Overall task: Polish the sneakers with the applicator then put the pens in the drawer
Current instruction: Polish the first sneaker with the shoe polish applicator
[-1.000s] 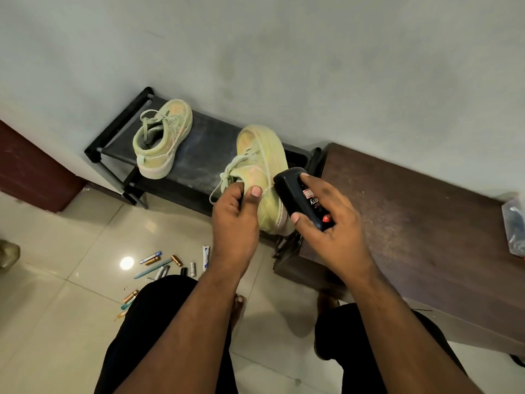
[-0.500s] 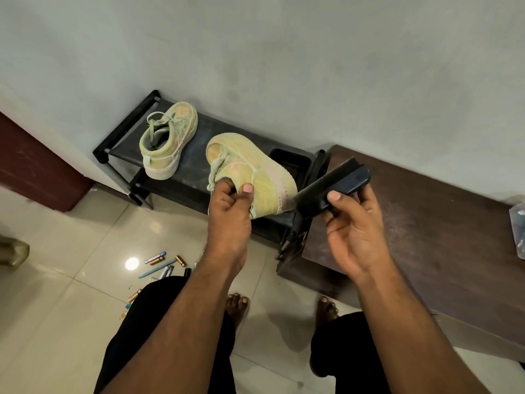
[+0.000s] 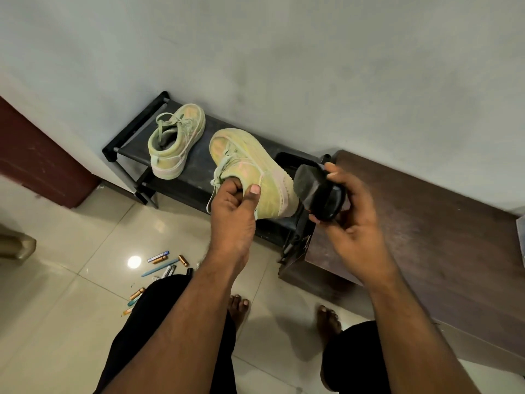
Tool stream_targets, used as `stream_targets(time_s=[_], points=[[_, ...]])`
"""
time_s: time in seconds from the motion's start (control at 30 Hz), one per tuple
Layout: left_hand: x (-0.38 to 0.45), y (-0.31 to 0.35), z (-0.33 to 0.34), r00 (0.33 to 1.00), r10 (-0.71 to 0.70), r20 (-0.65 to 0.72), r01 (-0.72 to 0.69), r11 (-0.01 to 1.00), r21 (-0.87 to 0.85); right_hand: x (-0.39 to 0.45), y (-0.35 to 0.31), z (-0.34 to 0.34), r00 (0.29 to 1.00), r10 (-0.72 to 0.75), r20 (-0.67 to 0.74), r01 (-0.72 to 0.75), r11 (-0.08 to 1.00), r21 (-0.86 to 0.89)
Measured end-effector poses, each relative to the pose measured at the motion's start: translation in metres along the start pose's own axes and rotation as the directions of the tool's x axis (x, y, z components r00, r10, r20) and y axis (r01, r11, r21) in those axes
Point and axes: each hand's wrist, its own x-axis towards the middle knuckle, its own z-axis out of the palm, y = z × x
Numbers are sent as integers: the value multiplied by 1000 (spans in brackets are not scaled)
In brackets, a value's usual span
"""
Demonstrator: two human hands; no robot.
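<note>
My left hand (image 3: 233, 211) grips a pale green sneaker (image 3: 250, 163) by its opening and holds it tilted above the black shoe rack (image 3: 133, 129). My right hand (image 3: 352, 220) holds the black polish applicator (image 3: 318, 191), whose grey sponge end faces the sneaker's sole edge and is close to or touching it. The second green sneaker (image 3: 177, 140) stands on the rack's top shelf to the left. Several pens (image 3: 160, 265) lie scattered on the tiled floor beside my left knee.
A dark wooden cabinet (image 3: 426, 237) stands right of the rack against the grey wall. A dark red door (image 3: 37, 163) is at the left. My bare feet (image 3: 284, 311) stand on the glossy tiles.
My right hand has turned the applicator so that its sponge end faces the sneaker's side. The sneaker has tilted a little in my left hand.
</note>
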Motion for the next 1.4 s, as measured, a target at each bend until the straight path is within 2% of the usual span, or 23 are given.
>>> stream_targets(time_s=[0.07, 0.13, 0.23, 0.3, 0.4, 0.5, 0.6, 0.7, 0.73, 0.83, 0.97, 1.07, 1.17, 1.2, 1.3, 1.33, 1.4], points=[[-1, -1, 1, 1000, -14, 1, 14, 1000, 6, -1, 4, 6, 990, -36, 138, 64, 978, -200], [-2, -1, 2, 1000, -21, 13, 21, 1000, 3, -1, 5, 16, 982, -32, 189, 71, 976, -206], [-5, 0, 5, 999, -43, 26, 43, 999, -23, 0, 6, 30, 1000, 24, 3, -24, 993, -116], [-6, 1, 6, 998, -62, 31, 63, 997, -47, 0, 10, 35, 996, 22, -82, -34, 988, -153], [-7, 4, 6, 994, -106, 26, 108, 986, -124, -5, 9, 40, 998, -36, -47, 20, 950, -312], [-7, 6, 6, 991, -133, 6, 132, 977, -170, -9, 11, 40, 983, -180, 20, 162, 824, -543], [-5, 6, 7, 991, -129, -32, 121, 977, -173, -11, 14, 42, 986, -162, -44, 102, 789, -606], [-4, 5, 6, 989, -134, -59, 121, 974, -189, -20, 19, 48, 970, -240, 47, 208, 710, -673], [-3, 6, 7, 989, -138, -58, 125, 973, -195, -21, 21, 48, 965, -257, 57, 226, 693, -684], [-3, 6, 8, 987, -150, -51, 135, 967, -215, -16, 22, 50, 969, -243, -52, 146, 723, -676], [-2, 6, 8, 979, -201, -28, 185, 942, -282, -18, 23, 55, 953, -300, 32, 237, 677, -697], [-3, 6, 8, 981, -194, -20, 179, 939, -295, -12, 23, 52, 958, -280, -64, 161, 708, -688], [-3, 9, 7, 975, -224, -2, 209, 910, -358, -15, 23, 58, 939, -338, 68, 283, 640, -715], [-3, 9, 6, 973, -233, 2, 216, 900, -378, -16, 24, 58, 938, -339, 73, 286, 637, -716], [-2, 9, 6, 972, -234, -5, 210, 883, -421, -11, 29, 53, 960, -264, -98, 128, 720, -682], [-2, 10, 6, 970, -244, -7, 217, 874, -435, -11, 29, 54, 958, -270, -94, 136, 720, -681], [-1, 11, 4, 961, -276, 7, 247, 850, -465, -16, 28, 60, 944, -329, 25, 252, 671, -697]])
